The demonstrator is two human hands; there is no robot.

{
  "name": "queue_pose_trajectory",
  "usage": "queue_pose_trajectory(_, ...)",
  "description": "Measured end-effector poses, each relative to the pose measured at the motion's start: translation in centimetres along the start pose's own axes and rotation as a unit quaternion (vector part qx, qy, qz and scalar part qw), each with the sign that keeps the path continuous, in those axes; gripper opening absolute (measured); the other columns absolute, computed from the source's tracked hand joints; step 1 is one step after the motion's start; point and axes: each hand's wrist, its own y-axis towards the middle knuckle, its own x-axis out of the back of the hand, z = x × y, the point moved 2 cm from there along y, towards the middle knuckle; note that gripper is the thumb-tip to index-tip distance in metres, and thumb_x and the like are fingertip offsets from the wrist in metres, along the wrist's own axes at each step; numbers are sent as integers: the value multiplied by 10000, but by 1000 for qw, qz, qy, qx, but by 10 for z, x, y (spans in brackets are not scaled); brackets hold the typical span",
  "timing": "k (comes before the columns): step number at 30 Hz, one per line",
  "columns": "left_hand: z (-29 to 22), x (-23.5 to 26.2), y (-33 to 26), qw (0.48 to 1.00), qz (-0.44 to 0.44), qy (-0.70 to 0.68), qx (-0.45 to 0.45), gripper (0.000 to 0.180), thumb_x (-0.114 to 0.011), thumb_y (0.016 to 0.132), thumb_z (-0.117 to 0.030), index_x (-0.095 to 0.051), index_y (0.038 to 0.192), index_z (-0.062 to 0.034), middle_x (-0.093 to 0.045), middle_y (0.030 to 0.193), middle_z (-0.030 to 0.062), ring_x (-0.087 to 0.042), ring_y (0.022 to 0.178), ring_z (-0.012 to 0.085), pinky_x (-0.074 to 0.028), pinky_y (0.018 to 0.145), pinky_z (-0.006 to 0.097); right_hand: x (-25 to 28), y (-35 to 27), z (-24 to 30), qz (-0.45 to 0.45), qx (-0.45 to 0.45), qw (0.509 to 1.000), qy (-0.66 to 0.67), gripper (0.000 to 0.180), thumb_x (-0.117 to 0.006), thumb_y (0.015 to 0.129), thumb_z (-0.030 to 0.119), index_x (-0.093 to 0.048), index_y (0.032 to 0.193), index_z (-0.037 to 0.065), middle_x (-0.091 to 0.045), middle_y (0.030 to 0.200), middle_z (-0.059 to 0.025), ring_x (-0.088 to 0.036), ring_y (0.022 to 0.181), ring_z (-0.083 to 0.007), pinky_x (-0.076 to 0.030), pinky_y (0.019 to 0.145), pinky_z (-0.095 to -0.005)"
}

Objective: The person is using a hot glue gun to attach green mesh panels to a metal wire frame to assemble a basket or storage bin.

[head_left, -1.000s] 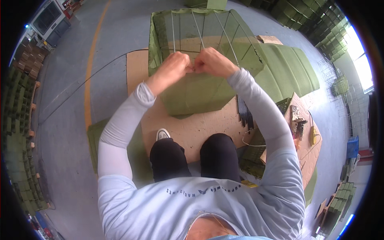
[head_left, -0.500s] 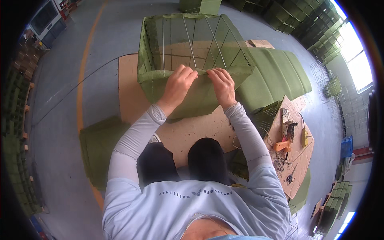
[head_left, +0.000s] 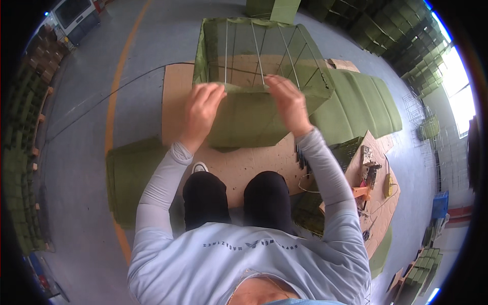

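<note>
A box-shaped wire frame wrapped in green fabric [head_left: 249,119] stands on a cardboard sheet [head_left: 175,101] in front of my knees. Thin metal rods [head_left: 256,53] cross its open top. My left hand [head_left: 202,109] lies on the near top edge of the fabric, fingers spread and pressing down. My right hand [head_left: 287,101] rests on the same edge a little to the right, fingers also apart. Neither hand closes around anything.
Folded green fabric [head_left: 358,104] lies to the right of the frame and another green piece [head_left: 129,178] at my left. A cardboard with tools and a cable [head_left: 373,175] sits at the right. Stacks of green boxes [head_left: 391,35] line the far side. A thin wire [head_left: 101,101] runs across the grey floor.
My hands were close together on the frame's near edge; they have moved apart along it and flattened. The view has come nearer to the frame.
</note>
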Motion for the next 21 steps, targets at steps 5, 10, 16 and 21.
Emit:
queue_pose_trajectory(5,9,-3,-17,984,119,80,-103,261,-691,762,-58,-655,1007,26,-607,971,81,-579,917,234,-496,791,328,-66,-4,24,16,71,993,-89,317,-625,797,44,-599,1111,11,-627,1090,-141,-592,1045,-297,-491,890,-389)
queue_pose_trajectory(10,20,-15,-11,985,128,73,-93,196,-675,767,-57,-649,948,12,-580,913,70,-561,868,223,-496,764,324,-72,4,10,82,13,992,-95,192,-616,815,88,-627,1000,37,-658,965,-109,-618,929,-289,-492,760,-398)
queue_pose_trajectory(16,47,-35,26,948,309,-78,-10,129,-681,809,-126,-678,854,-5,-580,710,112,-564,694,233,-478,649,351,-61,28,0,202,-85,975,23,181,-596,857,163,-691,846,10,-647,766,-196,-625,761,-379,-491,714,-435)
queue_pose_trajectory(21,52,-3,53,974,-22,-71,216,122,-634,872,-92,-689,949,-16,-648,857,103,-608,759,201,-469,662,296,-50,42,3,262,-136,955,31,169,-600,850,141,-689,880,0,-647,808,-216,-627,817,-383,-499,751,-421)
